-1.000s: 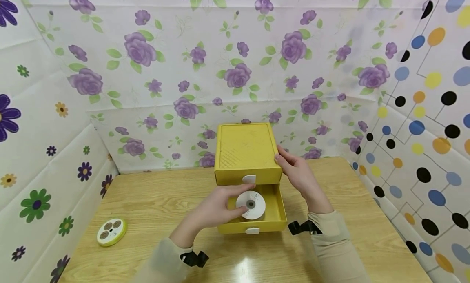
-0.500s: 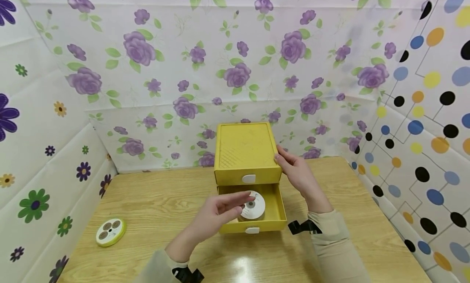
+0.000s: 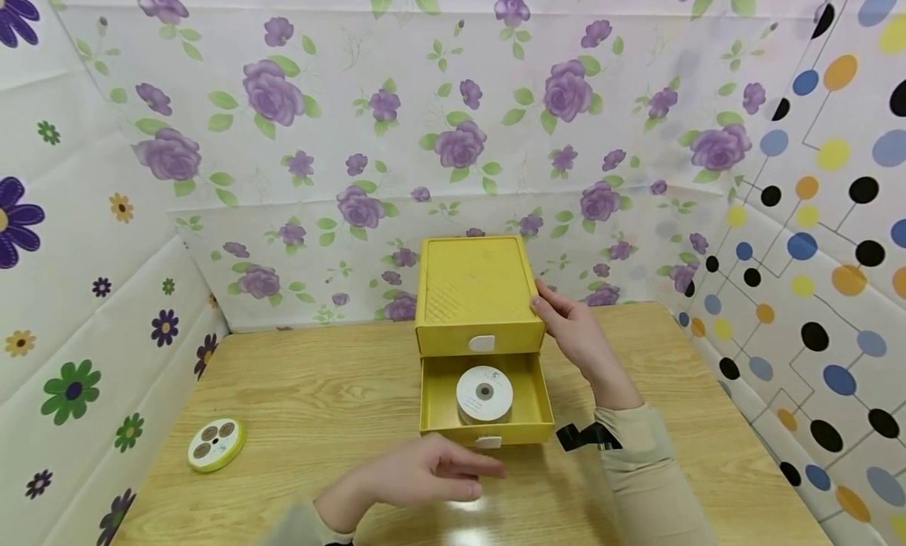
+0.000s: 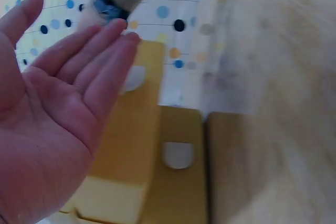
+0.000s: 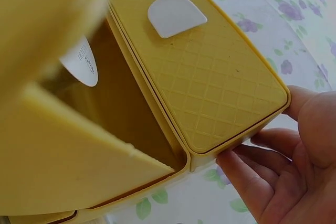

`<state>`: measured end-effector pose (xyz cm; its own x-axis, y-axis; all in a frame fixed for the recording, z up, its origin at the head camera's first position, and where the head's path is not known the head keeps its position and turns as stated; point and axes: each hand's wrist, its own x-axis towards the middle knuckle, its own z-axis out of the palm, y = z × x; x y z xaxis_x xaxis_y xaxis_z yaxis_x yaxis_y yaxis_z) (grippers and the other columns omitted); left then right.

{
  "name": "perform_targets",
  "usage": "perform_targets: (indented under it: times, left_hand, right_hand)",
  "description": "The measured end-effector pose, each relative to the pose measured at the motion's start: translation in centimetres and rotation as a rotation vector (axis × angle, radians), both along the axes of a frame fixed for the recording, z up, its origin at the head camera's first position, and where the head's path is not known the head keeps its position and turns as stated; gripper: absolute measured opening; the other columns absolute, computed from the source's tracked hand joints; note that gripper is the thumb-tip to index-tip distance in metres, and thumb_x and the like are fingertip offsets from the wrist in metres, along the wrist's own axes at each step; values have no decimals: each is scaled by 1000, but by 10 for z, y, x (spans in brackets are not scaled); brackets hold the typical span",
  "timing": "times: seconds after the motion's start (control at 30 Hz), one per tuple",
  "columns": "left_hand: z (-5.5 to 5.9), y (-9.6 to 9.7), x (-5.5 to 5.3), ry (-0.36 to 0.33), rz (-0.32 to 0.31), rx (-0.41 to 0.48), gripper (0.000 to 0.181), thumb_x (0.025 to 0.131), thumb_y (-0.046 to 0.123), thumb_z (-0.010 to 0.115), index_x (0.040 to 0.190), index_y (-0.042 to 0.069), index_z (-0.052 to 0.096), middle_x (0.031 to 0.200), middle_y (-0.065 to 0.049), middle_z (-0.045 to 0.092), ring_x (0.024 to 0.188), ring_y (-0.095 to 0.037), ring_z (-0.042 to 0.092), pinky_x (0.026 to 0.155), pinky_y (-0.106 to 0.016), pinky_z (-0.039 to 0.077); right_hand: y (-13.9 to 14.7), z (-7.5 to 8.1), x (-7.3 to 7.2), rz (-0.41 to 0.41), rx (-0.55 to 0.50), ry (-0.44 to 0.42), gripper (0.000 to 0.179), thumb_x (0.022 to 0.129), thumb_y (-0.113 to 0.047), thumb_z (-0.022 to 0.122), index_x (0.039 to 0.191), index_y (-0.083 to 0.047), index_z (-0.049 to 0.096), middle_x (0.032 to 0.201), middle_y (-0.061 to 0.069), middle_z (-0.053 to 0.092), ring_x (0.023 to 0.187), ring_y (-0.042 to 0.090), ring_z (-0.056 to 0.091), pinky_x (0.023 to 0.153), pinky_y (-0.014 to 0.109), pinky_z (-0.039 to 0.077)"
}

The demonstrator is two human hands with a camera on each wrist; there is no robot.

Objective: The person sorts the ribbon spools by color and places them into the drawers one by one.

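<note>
A yellow drawer box stands against the back of the table. Its upper drawer is closed and the pulled-out drawer below it holds a ribbon spool with a white printed face. My left hand is in front of this drawer, fingers extended and thumb apart, with nothing in it; the palm shows in the left wrist view. With my right hand I hold the box's right side, fingertips at the top edge and along the side wall. One more closed drawer shows underneath in the left wrist view.
A second ribbon spool, yellow-rimmed with brown round marks on its white face, lies on the wooden table at the left. Flowered sheeting rises behind the table, and a dotted sheet hangs at the right.
My left hand has left the spool in the drawer and moved down and toward me, past the drawer front. The spool stays in the drawer. My right hand remains on the box.
</note>
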<state>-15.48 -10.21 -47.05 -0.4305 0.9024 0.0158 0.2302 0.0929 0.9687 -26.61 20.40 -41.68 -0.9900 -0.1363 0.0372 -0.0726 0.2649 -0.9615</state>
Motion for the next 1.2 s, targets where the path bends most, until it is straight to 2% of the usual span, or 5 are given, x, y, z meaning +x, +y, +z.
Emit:
perform_targets:
  times: [0.17,0.47,0.7,0.97,1.2]
  left_hand:
    - [-23,3,2,8,35,-96,48,111,26,61,150,-2,59,147,-4,66,136,-18,60,108,-23,49]
    - [-48,15,10,-69,361,-130,43,107,28,68,141,2,69,135,-9,73,118,-8,69,102,-25,54]
    - [-50,26,17,-87,558,-112,33,107,31,69,126,6,79,118,-5,80,109,-11,70,95,-26,56]
    - [-48,37,19,-378,590,95,42,113,24,59,126,-13,70,124,-27,73,124,-42,68,108,-48,55]
    - [-43,42,18,-451,650,107,56,112,39,58,130,-13,69,122,-25,75,120,-37,71,107,-49,55]
  right_hand:
    - [1,-1,0,5,-5,8,66,108,-55,58,166,-28,40,172,-1,34,159,24,29,117,47,46]
    - [0,-2,-1,16,-8,19,64,109,-53,57,166,-28,40,172,-2,34,159,25,29,117,48,46]
    - [2,-2,-1,18,2,29,65,110,-52,57,166,-26,39,172,0,34,159,27,30,117,49,46]
    - [3,0,0,18,-3,19,65,108,-52,59,165,-27,40,170,-1,37,157,24,35,115,47,48]
    - [3,1,-1,27,-8,14,67,108,-52,60,166,-25,39,170,0,37,157,24,35,115,46,48]
